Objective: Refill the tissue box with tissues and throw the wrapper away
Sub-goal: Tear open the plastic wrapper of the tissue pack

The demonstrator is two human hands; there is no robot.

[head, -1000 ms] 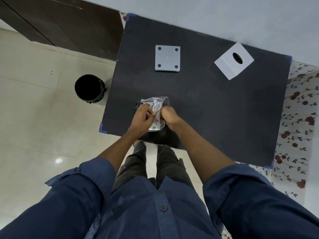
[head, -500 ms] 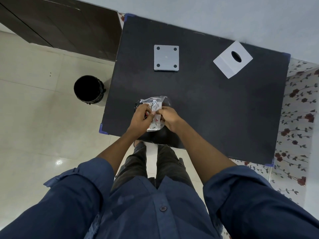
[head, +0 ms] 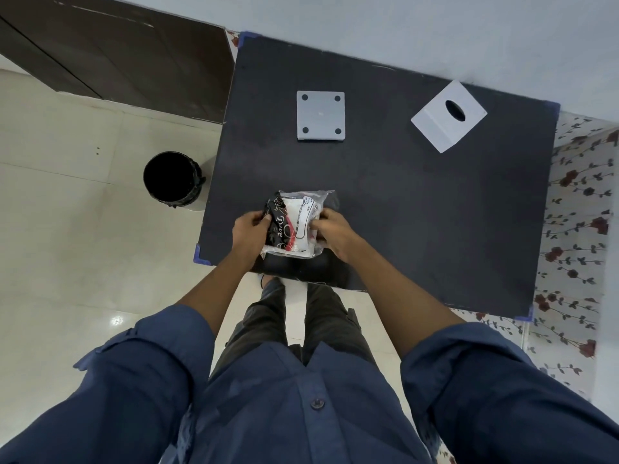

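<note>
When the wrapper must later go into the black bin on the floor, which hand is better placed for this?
Probably the left hand. It grips the left edge of the tissue pack, and the black bin stands on the floor off the table's left side; the right hand is farther.

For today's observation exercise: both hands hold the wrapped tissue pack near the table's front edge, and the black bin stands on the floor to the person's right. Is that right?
One error: the black bin stands on the floor to the person's left, as the head view shows. Both the left hand and right hand do hold the tissue pack near the table's front edge.

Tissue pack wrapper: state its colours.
Clear plastic wrapper with a black printed panel, white lettering, a white area and a red streak; seen in the head view.
</note>
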